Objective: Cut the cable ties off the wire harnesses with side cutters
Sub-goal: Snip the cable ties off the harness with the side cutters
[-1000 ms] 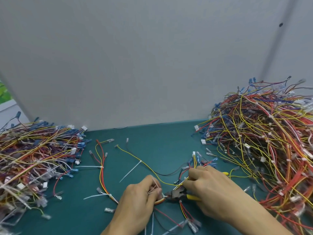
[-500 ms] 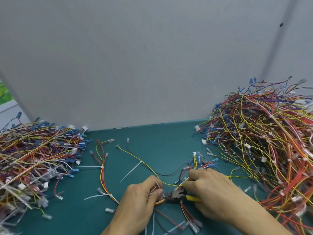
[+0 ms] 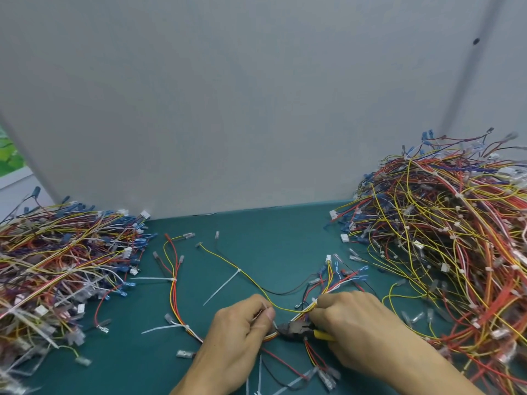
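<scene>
Left hand (image 3: pixel 239 333): curled, with the thumb and fingers pinching a wire harness low at the front of the bench.
Right hand (image 3: pixel 360 329): closed around the yellow handles of the side cutters, knuckles up, just right of the left hand.
Side cutters (image 3: pixel 294 328): lay nearly level with the dark head pointing left and its tip at the wires beside the left thumb (whether the blades had met could not be told).
Wire harness (image 3: pixel 270 336): a short bundle of orange, yellow and red wires showed between the left thumb and the cutter head, with more strands trailing away across the bench on both sides.
Cable ties (image 3: pixel 225 283): white, with long tails sticking out from the loose wires lying left of the hands; more lay at the bottom edge of the view.
Left pile (image 3: pixel 57 260): a low heap of tangled wires with blue terminals and white connectors.
Right pile (image 3: pixel 456 252): a taller heap, mostly red and yellow wires, dotted with small white ties.
Bench (image 3: pixel 271 238): teal surface carrying both piles, well apart, with the hands between them.
Panel (image 3: pixel 256 109): plain grey, standing behind the bench.
</scene>
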